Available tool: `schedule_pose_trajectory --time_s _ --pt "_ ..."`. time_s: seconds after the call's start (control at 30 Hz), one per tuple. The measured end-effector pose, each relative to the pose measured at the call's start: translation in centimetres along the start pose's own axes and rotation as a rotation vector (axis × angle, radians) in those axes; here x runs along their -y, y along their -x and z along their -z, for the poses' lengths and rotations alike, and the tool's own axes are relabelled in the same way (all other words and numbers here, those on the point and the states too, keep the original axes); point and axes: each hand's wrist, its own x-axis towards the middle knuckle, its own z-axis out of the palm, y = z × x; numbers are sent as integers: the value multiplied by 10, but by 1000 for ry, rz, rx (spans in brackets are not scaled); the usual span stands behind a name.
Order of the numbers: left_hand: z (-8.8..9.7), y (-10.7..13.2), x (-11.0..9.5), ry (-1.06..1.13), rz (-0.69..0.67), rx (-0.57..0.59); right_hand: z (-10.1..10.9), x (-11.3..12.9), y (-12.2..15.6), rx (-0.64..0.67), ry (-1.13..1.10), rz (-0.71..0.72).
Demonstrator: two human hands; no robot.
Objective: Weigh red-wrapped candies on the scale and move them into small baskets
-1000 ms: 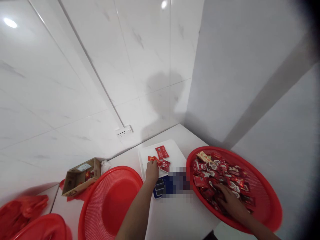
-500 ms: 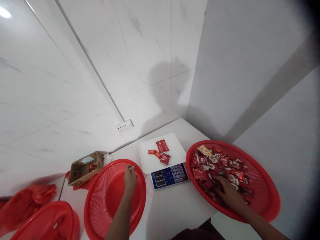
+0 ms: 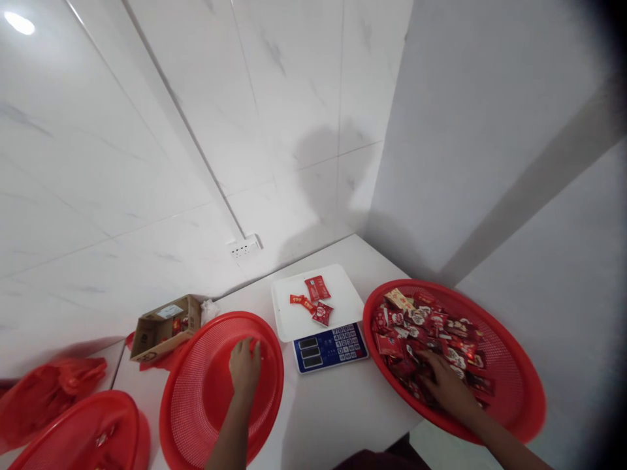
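My left hand (image 3: 243, 367) reaches into an empty red mesh basket (image 3: 196, 398), fingers loosely curled downward; whether it holds anything is hidden. My right hand (image 3: 448, 386) rests palm-down, fingers spread, among several red candy packets (image 3: 431, 329) in a large red basket (image 3: 514, 391) on the right. Between the baskets stands a white and blue scale (image 3: 328, 346). Three red packets (image 3: 313, 301) lie on its white platform (image 3: 294, 320).
A small cardboard box (image 3: 164, 326) with packets sits at the back left beside a crumpled white wrapper. Another red basket (image 3: 83, 437) and a red bag (image 3: 49, 385) are at the far left. A wall socket (image 3: 243, 247) is on the tiled wall; the counter fills a corner.
My left hand left the scale platform and swung left into the empty basket, now lower inside it. My right hand stayed in the candy basket.
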Motion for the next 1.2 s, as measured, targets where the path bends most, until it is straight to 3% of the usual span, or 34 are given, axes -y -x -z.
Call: schedule_pose_trajectory --time_s 0.17,0.33,0.53,0.7,0.93,1.07,1.2 --pt "-33 -26 -53 2 -248 55 0 2 0 23 24 -13" --pt "-74 -51 -105 -30 -334 179 0 2 0 54 44 -32" --pt "-89 -65 -130 -75 -365 300 0 3 3 38 13 -69" --pt "-86 -63 -129 -59 -347 330 1 4 4 32 -4 -48" --pt "-73 -60 -109 123 -195 241 -2 0 1 11 9 -53" --pt "-47 -55 -76 281 -76 158 -3 -2 1 -2 11 -20" --pt "-15 -40 -24 376 49 38 -4 -3 0 -24 2 -15"
